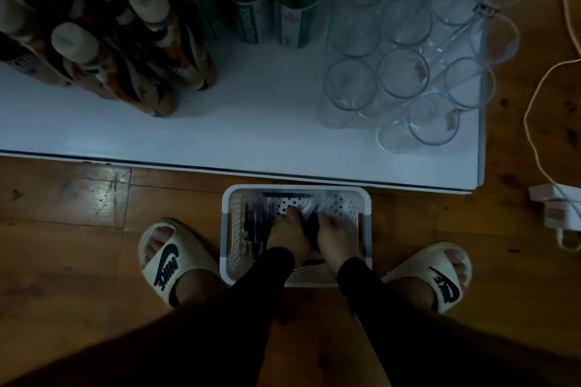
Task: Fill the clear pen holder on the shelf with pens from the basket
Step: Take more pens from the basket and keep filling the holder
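On the wooden floor just in front of the white shelf (239,122), a perforated white basket (355,214) sits between the person's feet, and both hands reach down into it among dark pens (251,226). Reading left to right: the left slide sandal (169,258) shows "NIKE" with a swoosh, the left hand (287,237) rests on the pens with its fingers curled down, the right hand (336,234) lies just beside it, also curled, and the right sandal (440,276) repeats the same logo. Whether either grip has truly pinched a pen cannot be told in this dim light. The clear pen holders (405,72) stand clustered on the shelf's right part, well apart from the basket and apparently empty. To do this step well, the person would likely gather several pens aligned the same way into one bundle, close the fingers firmly round it, and lift straight up, so none snag on the basket wall. On the shelf, brown bottles (94,41) with pale caps stand at the left; the green cans (251,19) beside them carry white lettering too blurred to read with confidence.
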Motion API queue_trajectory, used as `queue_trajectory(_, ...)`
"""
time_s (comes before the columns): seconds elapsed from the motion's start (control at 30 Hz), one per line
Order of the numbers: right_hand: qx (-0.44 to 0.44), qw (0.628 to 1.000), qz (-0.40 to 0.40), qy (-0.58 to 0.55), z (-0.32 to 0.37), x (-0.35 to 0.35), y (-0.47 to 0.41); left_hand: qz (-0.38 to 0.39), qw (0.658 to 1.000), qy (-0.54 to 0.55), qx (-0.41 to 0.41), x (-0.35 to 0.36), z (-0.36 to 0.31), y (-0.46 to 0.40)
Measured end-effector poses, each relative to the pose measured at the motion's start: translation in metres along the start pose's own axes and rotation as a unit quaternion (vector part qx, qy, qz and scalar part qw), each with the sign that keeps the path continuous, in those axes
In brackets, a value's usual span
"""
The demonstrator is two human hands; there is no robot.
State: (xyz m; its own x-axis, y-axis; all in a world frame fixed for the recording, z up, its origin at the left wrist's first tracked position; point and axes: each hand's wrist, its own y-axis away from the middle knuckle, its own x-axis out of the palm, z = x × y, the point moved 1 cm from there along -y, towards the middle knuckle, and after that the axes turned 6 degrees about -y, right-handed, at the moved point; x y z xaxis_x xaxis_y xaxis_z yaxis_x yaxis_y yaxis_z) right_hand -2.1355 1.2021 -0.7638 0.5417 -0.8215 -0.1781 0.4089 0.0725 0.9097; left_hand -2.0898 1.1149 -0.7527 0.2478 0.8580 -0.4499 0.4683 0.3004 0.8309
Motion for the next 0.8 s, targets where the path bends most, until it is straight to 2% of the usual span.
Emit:
queue_trajectory(0.17,0.062,0.987,0.024,-0.145,0.004,-0.008,0.003,0.012,1.000,0.006,0.012,-0.004,-0.003,0.000)
queue_trajectory(0.3,0.061,0.987,0.005,-0.147,0.006,-0.009,0.010,0.063,0.997,0.022,0.039,-0.015,-0.004,0.004)
queue_trajectory(0.4,0.018,0.993,-0.009,-0.118,0.009,-0.017,0.022,0.115,0.989,0.069,0.058,-0.032,-0.005,0.011)
queue_trajectory(0.53,-0.026,0.987,0.005,-0.158,0.021,-0.028,0.047,0.160,0.981,0.095,0.060,-0.056,-0.005,0.030)
queue_trajectory(0.67,-0.043,0.988,0.045,-0.140,0.033,-0.031,0.077,0.145,0.977,0.130,0.088,-0.070,-0.007,0.064)
queue_trajectory(0.8,-0.111,0.980,0.103,-0.128,0.038,-0.032,0.113,0.124,0.965,0.194,0.121,-0.087,-0.007,0.104)
